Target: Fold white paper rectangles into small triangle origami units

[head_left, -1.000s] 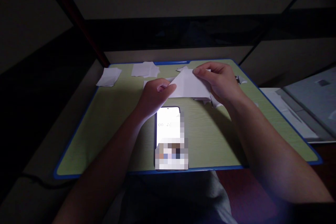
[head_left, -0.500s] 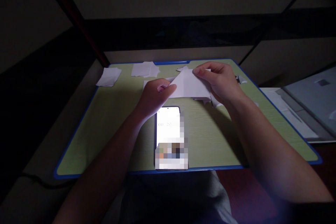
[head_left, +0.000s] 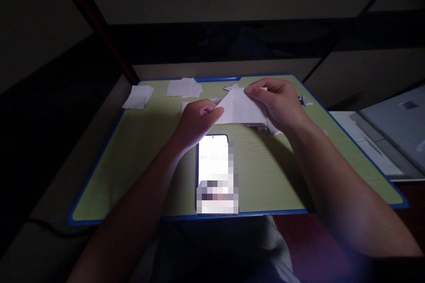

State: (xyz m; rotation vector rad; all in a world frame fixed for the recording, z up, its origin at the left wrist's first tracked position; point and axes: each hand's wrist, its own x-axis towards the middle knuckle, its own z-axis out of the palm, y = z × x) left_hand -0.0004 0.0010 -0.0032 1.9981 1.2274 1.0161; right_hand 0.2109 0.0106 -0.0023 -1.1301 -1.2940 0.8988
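A white sheet of paper (head_left: 244, 107) with a slanting left edge is stretched between my two hands above the table. My left hand (head_left: 201, 117) pinches its lower left part between thumb and fingers. At the upper right, my right hand (head_left: 277, 99) grips the same sheet, thumb on the near face and fingers behind. Beneath and behind it, more paper pieces (head_left: 274, 128) show in part. A lit phone (head_left: 214, 163) lies face up in front of my hands, its screen showing digits and a blurred lower part.
The green table (head_left: 133, 172) has a blue rim. A small paper stack (head_left: 137, 97) lies at its far left corner, another paper stack (head_left: 183, 87) near the back edge. Scraps (head_left: 306, 100) lie at the right edge. Right of the table is a pale box-like object (head_left: 395, 119).
Almost nothing differs. Both hands keep the same hold on the paper, and the blurred patch on the phone screen has changed its colours.
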